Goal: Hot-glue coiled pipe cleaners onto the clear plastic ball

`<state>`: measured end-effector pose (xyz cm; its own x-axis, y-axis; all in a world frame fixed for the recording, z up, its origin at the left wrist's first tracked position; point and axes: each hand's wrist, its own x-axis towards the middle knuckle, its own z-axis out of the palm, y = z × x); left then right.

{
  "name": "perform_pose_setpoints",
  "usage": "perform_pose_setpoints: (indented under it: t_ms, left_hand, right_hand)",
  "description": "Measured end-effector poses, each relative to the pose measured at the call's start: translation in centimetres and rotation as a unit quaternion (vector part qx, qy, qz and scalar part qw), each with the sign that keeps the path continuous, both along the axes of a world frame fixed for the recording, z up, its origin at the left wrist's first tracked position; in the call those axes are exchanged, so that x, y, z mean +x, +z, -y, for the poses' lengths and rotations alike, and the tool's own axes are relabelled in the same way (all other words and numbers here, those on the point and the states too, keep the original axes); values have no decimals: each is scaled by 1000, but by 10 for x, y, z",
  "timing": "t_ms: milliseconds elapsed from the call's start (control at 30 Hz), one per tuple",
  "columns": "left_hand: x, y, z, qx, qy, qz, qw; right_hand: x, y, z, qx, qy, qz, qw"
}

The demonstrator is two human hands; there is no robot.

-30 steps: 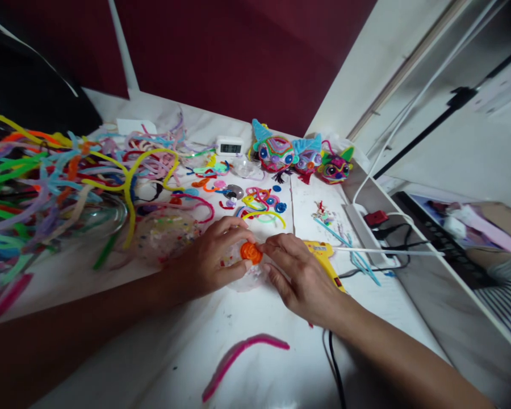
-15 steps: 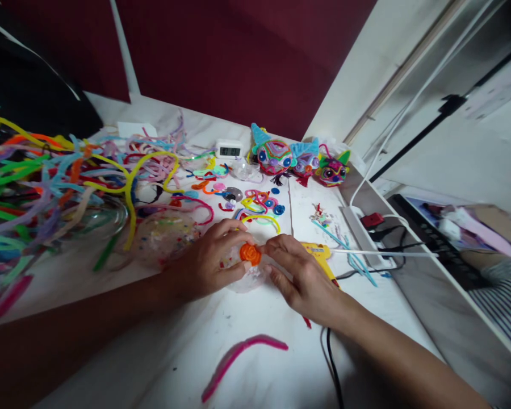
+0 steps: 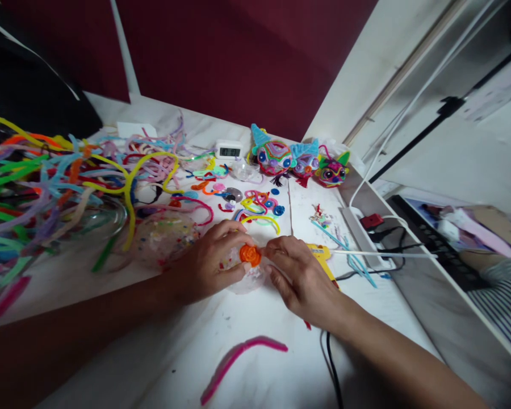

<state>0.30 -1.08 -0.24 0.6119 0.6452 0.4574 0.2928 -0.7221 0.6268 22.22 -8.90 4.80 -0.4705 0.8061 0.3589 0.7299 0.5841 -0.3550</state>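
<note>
A clear plastic ball with small coloured specks rests on the white table, and an orange pipe-cleaner coil sits on its top. My left hand is curled around the ball's left side, with thumb and fingertips at the coil's edge. From the right, my right hand pinches at the coil's right edge. Its fingertips partly hide the contact. Just behind that hand lies a yellow glue gun. A bent magenta pipe cleaner lies in front.
Tangled pipe cleaners cover the left side, beside another clear ball. Decorated animal heads and a small digital clock line the back. A power strip and the black cord are on the right.
Both hands stay nearly in place around the ball. The right hand has shifted very slightly; the orange coil remains on top.
</note>
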Motion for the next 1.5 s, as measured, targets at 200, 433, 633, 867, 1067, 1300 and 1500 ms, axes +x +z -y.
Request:
perform_pose_setpoints:
  t_ms: [200, 433, 633, 867, 1067, 1300, 1500]
  left_hand:
    - [1, 2, 0, -20, -7, 22, 1000]
    - [1, 3, 2, -29, -6, 26, 999]
    - [0, 7, 2, -33, -4, 9, 999]
    - [0, 1, 0, -29, -9, 33, 999]
    - [0, 0, 1, -13, -1, 25, 1000]
    - [-1, 0, 0, -1, -1, 4, 1000]
    - [-1, -1, 0, -5, 3, 7, 1000]
  right_hand:
    - [-9, 5, -2, 27, 21, 63, 997]
    - [-17, 3, -6, 51, 16, 131, 990]
    - [-12, 4, 0, 42, 18, 118, 992]
    - [-5, -2, 5, 26, 16, 38, 999]
    - [-3, -6, 6, 25, 7, 9, 1000]
    - [-2, -7, 7, 35, 5, 24, 999]
    - [-3, -10, 8, 24, -4, -13, 1000]
